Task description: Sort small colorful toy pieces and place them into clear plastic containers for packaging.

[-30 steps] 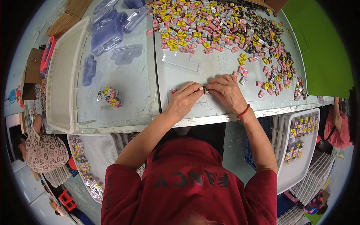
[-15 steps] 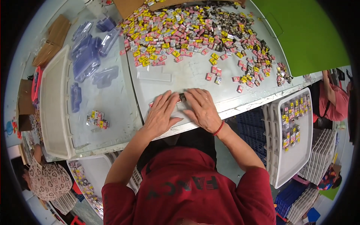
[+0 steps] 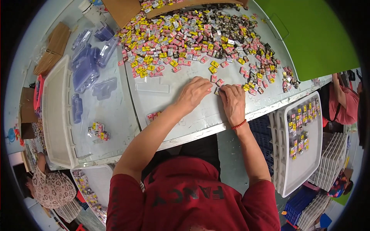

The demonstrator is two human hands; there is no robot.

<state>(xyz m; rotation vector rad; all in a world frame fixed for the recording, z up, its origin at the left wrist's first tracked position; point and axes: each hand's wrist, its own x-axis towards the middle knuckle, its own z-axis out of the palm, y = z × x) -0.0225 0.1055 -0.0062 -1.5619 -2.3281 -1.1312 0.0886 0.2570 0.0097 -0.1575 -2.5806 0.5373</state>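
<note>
My left hand is over the table with its fingers curled together, their tips at a small pink printed block. Close on its right, my right hand bends its fingers down, the fingertips at a small dark-and-white block that they partly cover. Two loose pink blocks lie just beyond the fingertips. Beside my left forearm sits a short group of pink blocks, partly hidden by the arm. A clear plastic tray lies flat to the left of my left hand.
A wide heap of pink, yellow and black blocks covers the far table. Blue-tinted clear plastic packs and a small block stack lie left. White trays stand at the left; another, with packed blocks, is at right. Co-workers are at both sides.
Both hands have left the row of blocks near the front edge and reached forward and right to the loose blocks. The fingers have curled in. A pink group now shows beside the left forearm.
</note>
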